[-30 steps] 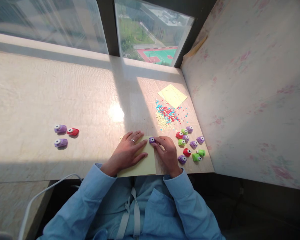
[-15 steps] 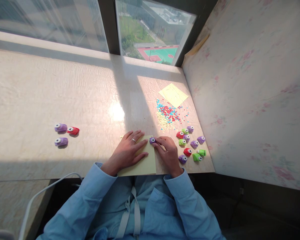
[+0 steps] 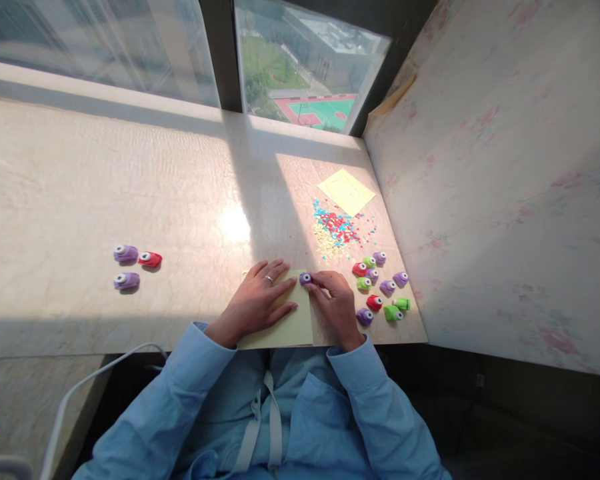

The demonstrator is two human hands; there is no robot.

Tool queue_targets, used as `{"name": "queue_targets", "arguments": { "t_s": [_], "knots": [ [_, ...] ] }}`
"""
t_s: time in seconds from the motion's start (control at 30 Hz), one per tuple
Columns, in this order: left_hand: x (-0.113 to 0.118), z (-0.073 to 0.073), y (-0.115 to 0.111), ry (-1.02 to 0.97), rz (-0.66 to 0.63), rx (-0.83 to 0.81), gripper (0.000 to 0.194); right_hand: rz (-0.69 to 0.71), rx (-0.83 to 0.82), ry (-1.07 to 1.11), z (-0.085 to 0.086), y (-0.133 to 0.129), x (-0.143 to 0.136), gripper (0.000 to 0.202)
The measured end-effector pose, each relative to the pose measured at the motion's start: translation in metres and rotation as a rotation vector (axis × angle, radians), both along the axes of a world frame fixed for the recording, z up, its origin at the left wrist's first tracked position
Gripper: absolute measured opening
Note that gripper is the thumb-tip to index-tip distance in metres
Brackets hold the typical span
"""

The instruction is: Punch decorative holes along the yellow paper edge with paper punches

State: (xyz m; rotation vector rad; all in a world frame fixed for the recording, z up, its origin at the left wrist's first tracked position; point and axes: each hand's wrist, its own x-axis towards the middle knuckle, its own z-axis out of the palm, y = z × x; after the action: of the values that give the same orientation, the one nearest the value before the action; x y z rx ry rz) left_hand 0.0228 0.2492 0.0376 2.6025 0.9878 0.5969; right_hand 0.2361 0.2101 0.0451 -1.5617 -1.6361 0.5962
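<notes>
A sheet of pale yellow paper lies at the front edge of the sill. My left hand rests flat on it, fingers spread, a ring on one finger. At the paper's upper right corner sits a small purple craft punch with a dark star on its round white top. The thumb and fingers of my right hand pinch this punch from the right side. Whether the paper's edge is inside the punch's slot is too small to tell.
Several purple, red and green punches stand to the right, near the papered wall. Behind them lie red, blue and yellow paper bits and a yellow paper piece. Three more punches are at left. A white cable hangs at the front left.
The view has shifted very slightly. Both hands, the paper and the held punch stay in nearly the same places.
</notes>
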Motion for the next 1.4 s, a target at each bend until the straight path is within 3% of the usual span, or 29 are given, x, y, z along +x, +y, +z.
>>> {"name": "queue_targets", "arguments": {
  "t_s": [0.3,0.4,0.67,0.97,1.4],
  "knots": [
    [0.000,-0.001,0.000,0.042,-0.006,0.053,0.045,-0.141,-0.163,0.249,0.007,0.003,0.003,0.035],
    [0.000,0.000,0.001,0.030,-0.010,0.048,0.044,-0.165,-0.209,0.314,0.010,0.008,0.001,0.034],
    [0.000,-0.002,0.000,0.018,-0.009,0.058,0.045,-0.107,-0.304,0.365,0.016,0.021,-0.001,0.027],
    [0.000,-0.002,0.000,0.027,-0.005,0.079,0.046,-0.078,-0.446,0.329,0.021,0.031,0.009,0.039],
    [0.001,-0.005,0.001,0.003,-0.016,0.071,0.046,0.012,-0.523,0.298,0.024,0.038,0.008,0.041]
  ]
}}
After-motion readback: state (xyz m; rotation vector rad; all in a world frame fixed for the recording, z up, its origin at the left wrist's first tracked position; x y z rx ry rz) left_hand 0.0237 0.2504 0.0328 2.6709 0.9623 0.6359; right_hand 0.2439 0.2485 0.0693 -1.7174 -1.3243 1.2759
